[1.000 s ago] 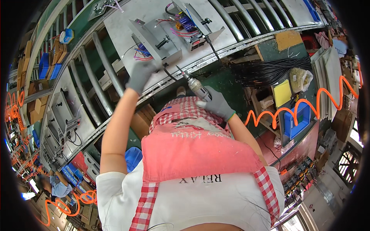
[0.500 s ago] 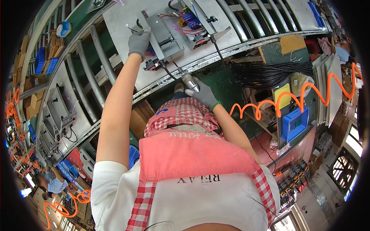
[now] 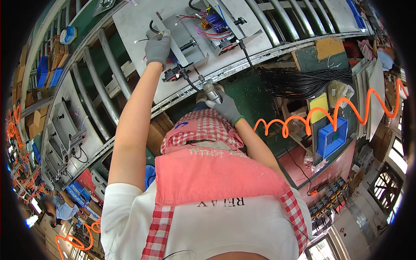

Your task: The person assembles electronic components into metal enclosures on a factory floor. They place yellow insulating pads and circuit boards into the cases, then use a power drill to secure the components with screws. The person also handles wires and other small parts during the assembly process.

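My left hand (image 3: 158, 49), in a grey glove, is closed on the left wall of a grey sheet-metal housing (image 3: 177, 43), its fingertips at the upper edge. The housing lies on a flat metal plate, with a black rod inside and a black cable at its near end. In its grey glove, my right hand (image 3: 227, 109) wraps round a silver air screwdriver (image 3: 211, 92). The driver's bit points at the near edge of the housing; whether it touches a screw cannot be made out. Right beside stands a second housing (image 3: 236, 27) with a purple-wound coil and loose coloured wires.
Metal rollers (image 3: 104, 97) flank the metal plate (image 3: 130, 25) on the conveyor. A coiled orange air hose (image 3: 305, 123) stretches at the right, near a bundle of black cables (image 3: 294, 84) and a blue bin (image 3: 333, 138). Further housings (image 3: 65, 123) lie at the left; a co-worker (image 3: 65, 209) is beyond them.
My right hand and the screwdriver have shifted slightly left. The orange hose has swung a little leftward. My left hand keeps its hold on the housing, which appears tilted slightly differently.
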`<state>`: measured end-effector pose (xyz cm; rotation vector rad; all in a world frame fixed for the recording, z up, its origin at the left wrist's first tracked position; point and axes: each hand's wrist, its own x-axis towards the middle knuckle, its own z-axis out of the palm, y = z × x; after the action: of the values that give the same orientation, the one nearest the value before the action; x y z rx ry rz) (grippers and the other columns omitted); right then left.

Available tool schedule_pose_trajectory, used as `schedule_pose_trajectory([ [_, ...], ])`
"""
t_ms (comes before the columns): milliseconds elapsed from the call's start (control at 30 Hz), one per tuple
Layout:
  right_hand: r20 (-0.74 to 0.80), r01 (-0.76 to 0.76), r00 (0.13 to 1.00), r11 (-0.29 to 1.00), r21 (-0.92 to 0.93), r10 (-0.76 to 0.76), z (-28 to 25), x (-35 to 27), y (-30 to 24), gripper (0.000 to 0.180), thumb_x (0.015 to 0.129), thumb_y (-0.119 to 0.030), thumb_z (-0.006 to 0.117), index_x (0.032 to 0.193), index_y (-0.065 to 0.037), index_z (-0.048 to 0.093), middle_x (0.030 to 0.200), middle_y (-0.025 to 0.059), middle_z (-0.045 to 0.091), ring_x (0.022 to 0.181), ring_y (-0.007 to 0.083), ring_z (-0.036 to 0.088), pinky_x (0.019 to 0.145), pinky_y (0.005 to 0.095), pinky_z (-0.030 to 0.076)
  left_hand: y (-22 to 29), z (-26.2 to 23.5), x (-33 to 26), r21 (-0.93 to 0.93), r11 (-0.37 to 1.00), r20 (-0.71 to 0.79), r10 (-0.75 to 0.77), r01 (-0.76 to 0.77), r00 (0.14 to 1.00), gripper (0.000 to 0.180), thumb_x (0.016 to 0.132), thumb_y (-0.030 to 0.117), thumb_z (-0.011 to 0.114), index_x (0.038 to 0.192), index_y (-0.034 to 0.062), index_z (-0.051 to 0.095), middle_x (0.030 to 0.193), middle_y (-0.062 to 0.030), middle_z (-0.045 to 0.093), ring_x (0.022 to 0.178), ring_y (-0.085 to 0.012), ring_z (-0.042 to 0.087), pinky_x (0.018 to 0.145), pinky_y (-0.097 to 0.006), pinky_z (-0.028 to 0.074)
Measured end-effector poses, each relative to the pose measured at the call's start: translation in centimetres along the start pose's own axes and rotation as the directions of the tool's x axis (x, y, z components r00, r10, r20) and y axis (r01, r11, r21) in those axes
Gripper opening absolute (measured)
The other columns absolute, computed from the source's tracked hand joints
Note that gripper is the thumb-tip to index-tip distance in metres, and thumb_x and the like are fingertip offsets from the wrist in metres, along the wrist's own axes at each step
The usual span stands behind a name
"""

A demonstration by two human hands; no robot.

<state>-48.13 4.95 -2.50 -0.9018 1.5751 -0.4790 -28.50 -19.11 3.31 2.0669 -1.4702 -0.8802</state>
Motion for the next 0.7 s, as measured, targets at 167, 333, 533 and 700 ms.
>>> schedule_pose_trajectory([
  [167,0.012,-0.019,1.000,0.996,0.089,0.018,0.6,0.2,0.6,0.053,0.073,-0.046,0.072,0.108,-0.008,0.057,0.080,0.0073,0.061,0.065,0.0158,0.059,0.060,0.0304,0.048,0.3,0.0,0.3,-0.043,0.999,0.083,0.022,-0.019,0.996,0.055,0.078,0.053,0.058,0.098,0.0032,0.069,0.093,-0.0213,0.067,0.089,-0.0347,0.064,0.081,-0.039,0.048],
  [333,-0.060,0.091,0.995,0.989,0.117,-0.084,1.3,0.5,0.9,0.045,0.076,-0.039,0.073,0.104,-0.008,0.057,0.070,0.0022,0.057,0.047,0.0085,0.051,0.045,0.0239,0.041,-0.5,0.8,-0.4,0.109,0.986,0.028,0.126,-0.128,0.992,0.054,0.072,0.050,0.061,0.089,-0.0007,0.068,0.087,-0.0234,0.066,0.084,-0.0368,0.063,0.077,-0.041,0.048],
  [533,0.028,-0.068,0.998,0.955,0.290,0.062,1.8,0.0,0.1,0.046,0.076,-0.038,0.073,0.105,-0.006,0.055,0.068,0.0020,0.055,0.045,0.0084,0.049,0.042,0.0241,0.041,1.0,0.3,-2.3,0.128,0.991,-0.034,0.042,-0.037,0.999,0.054,0.071,0.050,0.061,0.085,-0.0017,0.067,0.083,-0.0248,0.064,0.081,-0.0392,0.062,0.074,-0.043,0.047],
  [700,0.022,-0.058,0.998,0.960,0.275,0.054,1.6,0.1,0.1,0.050,0.074,-0.038,0.073,0.107,-0.005,0.056,0.069,0.0028,0.056,0.047,0.0086,0.051,0.044,0.0243,0.042,1.2,0.3,-2.3,0.205,0.979,-0.024,0.021,-0.016,0.999,0.054,0.071,0.050,0.059,0.085,-0.0015,0.067,0.084,-0.0242,0.065,0.081,-0.0386,0.063,0.075,-0.044,0.047],
])
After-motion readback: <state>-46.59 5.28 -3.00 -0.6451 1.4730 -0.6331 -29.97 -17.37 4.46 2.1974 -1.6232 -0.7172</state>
